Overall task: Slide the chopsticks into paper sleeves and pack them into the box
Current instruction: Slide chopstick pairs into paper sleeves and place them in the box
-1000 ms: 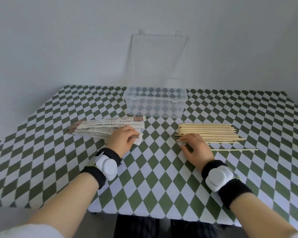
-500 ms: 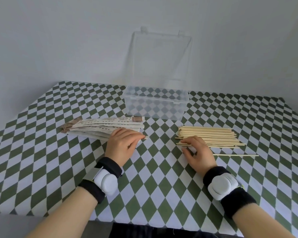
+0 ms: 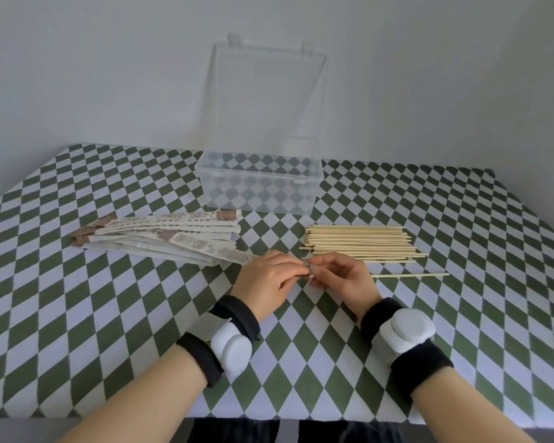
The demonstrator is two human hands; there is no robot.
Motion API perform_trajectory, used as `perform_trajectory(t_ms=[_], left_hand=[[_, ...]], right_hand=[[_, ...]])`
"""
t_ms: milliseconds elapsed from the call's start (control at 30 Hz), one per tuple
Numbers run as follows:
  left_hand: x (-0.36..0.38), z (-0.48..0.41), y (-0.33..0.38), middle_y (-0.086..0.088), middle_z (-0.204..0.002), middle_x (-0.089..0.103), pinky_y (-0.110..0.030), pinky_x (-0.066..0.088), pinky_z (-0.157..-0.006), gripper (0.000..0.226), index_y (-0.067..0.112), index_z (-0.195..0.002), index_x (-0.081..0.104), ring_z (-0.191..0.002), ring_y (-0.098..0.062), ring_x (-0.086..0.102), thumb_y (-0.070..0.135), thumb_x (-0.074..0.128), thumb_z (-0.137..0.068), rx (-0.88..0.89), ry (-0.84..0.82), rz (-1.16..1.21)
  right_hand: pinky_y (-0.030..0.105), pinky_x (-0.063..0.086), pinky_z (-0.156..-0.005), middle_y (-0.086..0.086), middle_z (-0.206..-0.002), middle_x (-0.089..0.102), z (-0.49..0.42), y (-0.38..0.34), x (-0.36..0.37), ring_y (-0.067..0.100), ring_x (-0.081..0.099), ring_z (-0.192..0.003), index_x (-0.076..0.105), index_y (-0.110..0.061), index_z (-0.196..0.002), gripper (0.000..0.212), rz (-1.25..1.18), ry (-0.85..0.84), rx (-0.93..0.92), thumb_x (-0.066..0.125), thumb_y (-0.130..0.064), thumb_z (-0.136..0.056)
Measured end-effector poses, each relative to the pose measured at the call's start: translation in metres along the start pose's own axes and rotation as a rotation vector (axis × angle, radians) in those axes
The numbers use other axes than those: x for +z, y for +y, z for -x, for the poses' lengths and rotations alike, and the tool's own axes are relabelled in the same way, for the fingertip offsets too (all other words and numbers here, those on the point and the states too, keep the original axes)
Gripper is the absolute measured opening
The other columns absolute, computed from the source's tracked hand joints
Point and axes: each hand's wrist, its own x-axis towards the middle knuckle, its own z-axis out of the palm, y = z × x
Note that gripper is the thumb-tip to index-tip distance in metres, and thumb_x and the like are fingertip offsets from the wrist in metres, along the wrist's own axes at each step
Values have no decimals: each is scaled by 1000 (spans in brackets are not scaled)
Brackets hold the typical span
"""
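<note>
Chopsticks (image 3: 359, 243) lay piled right of the sleeves (image 3: 154, 231), near the open box (image 3: 259, 199). Between the piles, the left hand (image 3: 263, 279) and right hand (image 3: 343, 279) pinched one sleeve (image 3: 224, 252) at its right end. Best to tease its mouth open first, keeping the paper flat and uncreased.

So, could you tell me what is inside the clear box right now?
Nothing packed shows in the clear box: only the checked tablecloth is seen through its walls and floor. Its lid stands open behind. The hazy front wall blurs the lowest part slightly.
</note>
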Motion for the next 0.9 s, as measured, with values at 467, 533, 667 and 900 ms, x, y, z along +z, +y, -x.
perform_trajectory(t_ms=[467,533,667,900], left_hand=[[-12,-13,25,1,-81,70,-25,52,-77,24,18,-87,67,-83,-11,65,11,44,-92,-703,7,791],[-8,-22,26,-3,-96,67,-31,53,-82,21,20,-103,58,-93,-14,64,19,37,-99,-901,-51,1075],[-1,-34,26,-12,-104,62,-42,46,-95,31,7,-114,49,-103,-22,61,27,29,-101,-1040,168,1565],[0,-29,7,-6,-83,53,-38,57,-76,22,9,-89,48,-86,-22,67,24,35,-100,-1031,478,1888]], right_hand=[[22,56,-65,4,-77,72,-5,-1,-19,15,67,-67,63,-5,-88,18,-210,135,-13,52,10,-85],[23,56,-63,5,-76,72,-4,1,-18,15,67,-65,62,-6,-89,18,-197,104,7,53,9,-85],[21,56,-62,1,-73,73,-4,3,-12,13,69,-65,61,-9,-90,16,-86,82,45,57,5,-85],[14,50,-77,-7,-89,66,-2,1,-28,10,63,-82,63,-16,-90,19,441,146,-159,62,2,-82]])
